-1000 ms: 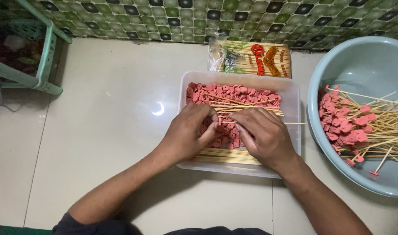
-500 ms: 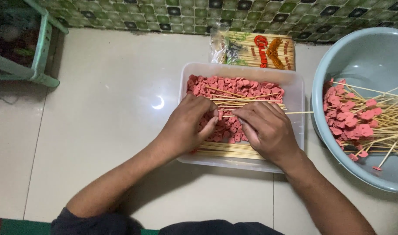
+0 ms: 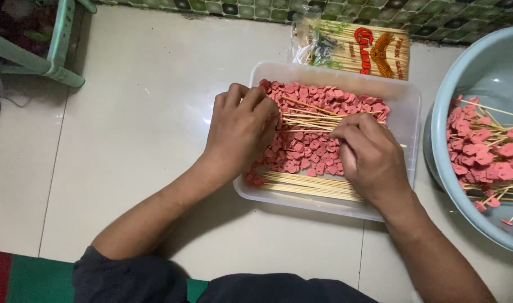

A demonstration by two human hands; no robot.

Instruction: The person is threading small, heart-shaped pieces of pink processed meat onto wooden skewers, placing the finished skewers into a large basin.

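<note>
Shifted left, left hand [image 3: 239, 132] curls over pink slices [image 3: 307, 151]; right hand [image 3: 368, 154] pinches thin bamboo skewers [image 3: 312, 119].

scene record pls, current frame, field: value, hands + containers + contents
surface: pale tiled floor
left hand: fingers down among the pink pieces, at the tray's left part
right hand: pinching a bundle of bamboo skewers over the tray
tray: clear plastic tray, rectangular
tray contents: pink sliced pieces; loose bare skewers along the near wall
basin: pale blue basin to the right, holding loaded skewers
behind tray: skewer packet
top left: green stool frame
</note>
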